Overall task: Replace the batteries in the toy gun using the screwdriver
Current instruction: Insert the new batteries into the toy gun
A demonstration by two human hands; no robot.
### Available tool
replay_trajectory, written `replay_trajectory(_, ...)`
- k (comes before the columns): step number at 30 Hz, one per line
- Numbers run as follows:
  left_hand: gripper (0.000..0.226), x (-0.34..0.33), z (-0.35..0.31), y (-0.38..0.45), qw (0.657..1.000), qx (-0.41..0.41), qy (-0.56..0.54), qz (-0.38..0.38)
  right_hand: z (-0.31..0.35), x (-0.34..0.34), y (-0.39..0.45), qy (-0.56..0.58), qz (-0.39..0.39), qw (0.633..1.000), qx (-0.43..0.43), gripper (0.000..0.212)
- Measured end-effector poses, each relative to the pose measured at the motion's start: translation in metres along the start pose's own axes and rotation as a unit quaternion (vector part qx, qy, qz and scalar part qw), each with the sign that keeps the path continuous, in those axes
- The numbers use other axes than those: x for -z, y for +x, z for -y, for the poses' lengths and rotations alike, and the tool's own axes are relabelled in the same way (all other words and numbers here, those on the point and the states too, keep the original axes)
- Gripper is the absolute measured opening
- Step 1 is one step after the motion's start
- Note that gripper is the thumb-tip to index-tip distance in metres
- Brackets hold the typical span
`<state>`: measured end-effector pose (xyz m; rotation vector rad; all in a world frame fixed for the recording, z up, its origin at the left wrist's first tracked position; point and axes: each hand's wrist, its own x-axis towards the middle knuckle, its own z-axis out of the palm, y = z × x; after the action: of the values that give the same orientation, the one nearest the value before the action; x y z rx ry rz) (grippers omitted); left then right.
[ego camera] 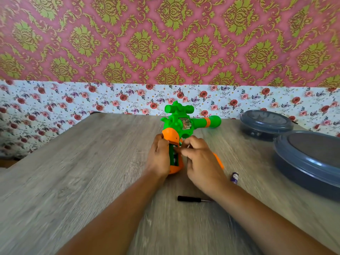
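Head view. The toy gun (181,126) is laid on its side toward the far edge of the table (82,181), roughly midway along it, with the barrel pointed to the right and the grip run back toward the person. The grip is steadied by the left hand (159,159), whose fingers are curled round its left side. The battery bay in the grip is seen open, so the cover is judged already removed. The right hand (199,162) is held just right of the bay, fingertips pinched together at its upper end; whether a battery is gripped there cannot be told, as the frame is blurred.

One battery (235,178) is lying loose on the table just right of the right wrist. The screwdriver (191,199) is lying nearer the front edge, between the forearms, long axis left to right, tip to the right.

Two grey round containers (309,157) are noted at the right edge.

The bay's long axis is judged to follow the grip, running toward the person; the right hand is the nearer to both bay and loose battery.
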<state>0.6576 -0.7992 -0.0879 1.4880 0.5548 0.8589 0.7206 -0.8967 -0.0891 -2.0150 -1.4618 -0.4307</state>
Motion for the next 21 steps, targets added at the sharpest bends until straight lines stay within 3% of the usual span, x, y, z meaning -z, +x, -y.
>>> replay_trajectory(4, 0.022, -0.002, -0.001, -0.003, 1.0, 0.008, -0.012, 0.018, -0.006, 0.027, 0.005, 0.055, -0.036, 0.997, -0.032, 0.045)
replay_trajectory(7, 0.027, -0.002, -0.004, -0.004, 0.999, 0.025, -0.026, 0.017, -0.016, 0.063, 0.006, 0.095, -0.066, 0.985, -0.128, 0.029)
replay_trajectory(8, 0.028, -0.003, -0.005, -0.005, 0.999, 0.027, -0.026, 0.017, -0.023, 0.075, 0.005, 0.071, -0.04, 0.985, -0.153, 0.022)
replay_trajectory(10, 0.027, -0.003, -0.006, -0.005, 0.999, 0.03, -0.008, 0.013, -0.035, 0.096, 0.003, -0.071, 0.096, 0.976, -0.184, 0.009)
replay_trajectory(12, 0.027, -0.003, -0.005, -0.005, 0.999, 0.032, 0.005, 0.008, -0.037, 0.111, -0.001, -0.174, 0.258, 0.923, -0.226, 0.026)
replay_trajectory(14, 0.028, -0.004, -0.007, -0.006, 0.999, 0.034, 0.01, 0.005, -0.034, 0.119, -0.004, -0.2, 0.358, 0.873, -0.263, 0.044)
replay_trajectory(16, 0.028, -0.005, -0.009, -0.007, 0.999, 0.037, 0.015, 0.006, -0.031, 0.118, -0.006, -0.197, 0.393, 0.858, -0.266, 0.047)
replay_trajectory(21, 0.027, -0.002, -0.011, -0.009, 0.999, 0.05, 0.005, 0.007, -0.028, 0.107, -0.006, -0.161, 0.398, 0.865, -0.26, 0.046)
